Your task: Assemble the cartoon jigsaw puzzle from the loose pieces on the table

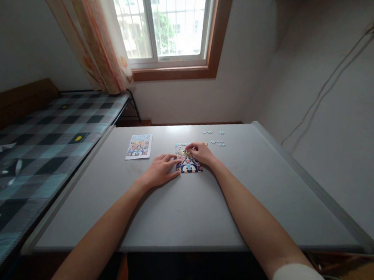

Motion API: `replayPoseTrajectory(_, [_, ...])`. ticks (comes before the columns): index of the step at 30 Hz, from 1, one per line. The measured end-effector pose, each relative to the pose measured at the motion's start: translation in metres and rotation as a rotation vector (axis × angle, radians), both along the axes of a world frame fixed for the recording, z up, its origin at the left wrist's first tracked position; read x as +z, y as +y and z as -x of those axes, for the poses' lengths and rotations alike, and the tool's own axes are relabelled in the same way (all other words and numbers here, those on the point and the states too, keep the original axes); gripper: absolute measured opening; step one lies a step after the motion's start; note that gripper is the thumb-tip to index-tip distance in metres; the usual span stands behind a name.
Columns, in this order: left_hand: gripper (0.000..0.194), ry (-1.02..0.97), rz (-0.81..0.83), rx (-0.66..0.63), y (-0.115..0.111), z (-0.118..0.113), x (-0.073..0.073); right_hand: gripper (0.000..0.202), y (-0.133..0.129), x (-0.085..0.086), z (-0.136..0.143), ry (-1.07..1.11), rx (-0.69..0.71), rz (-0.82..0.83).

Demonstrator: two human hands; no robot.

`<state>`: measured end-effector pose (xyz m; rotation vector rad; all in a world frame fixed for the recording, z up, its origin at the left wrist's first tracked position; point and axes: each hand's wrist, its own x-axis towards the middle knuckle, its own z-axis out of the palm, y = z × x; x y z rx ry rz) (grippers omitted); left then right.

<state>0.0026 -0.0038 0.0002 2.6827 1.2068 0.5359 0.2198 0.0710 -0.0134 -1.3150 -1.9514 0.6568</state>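
A partly assembled jigsaw puzzle [189,168] lies flat on the grey-white table, with a blue cartoon face along its near edge. My left hand [161,170] rests at its left side, fingers spread and fingertips touching the puzzle's edge. Over the upper right part of the puzzle is my right hand [200,152], its thumb and fingers pinched together; whatever is between them is too small to make out. Several loose puzzle pieces [218,142] are scattered to the right of and beyond the puzzle. A printed picture card [138,147] lies to the left.
The table [180,218] has a raised rim along its right side. Left of it stands a bed [54,137] with a checked cover and some papers on it. Beyond the table are a curtain [102,47] and a window [168,25]. A cable hangs on the right wall.
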Motion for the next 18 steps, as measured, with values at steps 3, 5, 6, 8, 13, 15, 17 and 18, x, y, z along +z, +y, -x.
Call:
replayPoseTrajectory(3, [0.042,-0.005,0.003,0.004,-0.0001,-0.0003,0.0004,0.015,0.0,-0.0008,-0.0001,-0.016,-0.002,-0.007])
replayPoseTrajectory(5, [0.042,-0.005,0.003,0.004,0.0,-0.0003,0.0005,0.014,-0.0002,-0.001,0.0,-0.026,-0.005,-0.007])
replayPoseTrajectory(6, [0.042,-0.003,0.003,0.002,0.0001,-0.0002,0.0005,0.014,-0.0004,-0.001,0.0,-0.032,-0.007,-0.007])
replayPoseTrajectory(8, [0.042,0.003,-0.003,-0.002,0.0004,0.0002,0.0002,0.013,-0.0007,-0.0008,0.0002,-0.046,-0.014,-0.009])
replayPoseTrajectory(13, [0.042,0.002,-0.018,-0.013,0.0007,0.0009,-0.0007,0.015,0.0002,-0.0009,-0.0002,-0.05,-0.013,-0.021])
replayPoseTrajectory(15, [0.042,-0.007,-0.014,-0.014,0.0006,0.0008,-0.0009,0.016,0.0011,-0.0012,-0.0008,-0.047,-0.012,-0.028])
replayPoseTrajectory(17, [0.042,-0.009,-0.012,-0.012,0.0006,0.0005,-0.0009,0.016,0.0017,-0.0014,-0.0015,-0.05,-0.009,-0.031])
replayPoseTrajectory(18, [0.042,-0.007,-0.011,-0.01,0.0006,0.0004,-0.0009,0.015,0.0019,-0.0015,-0.0017,-0.054,-0.006,-0.03])
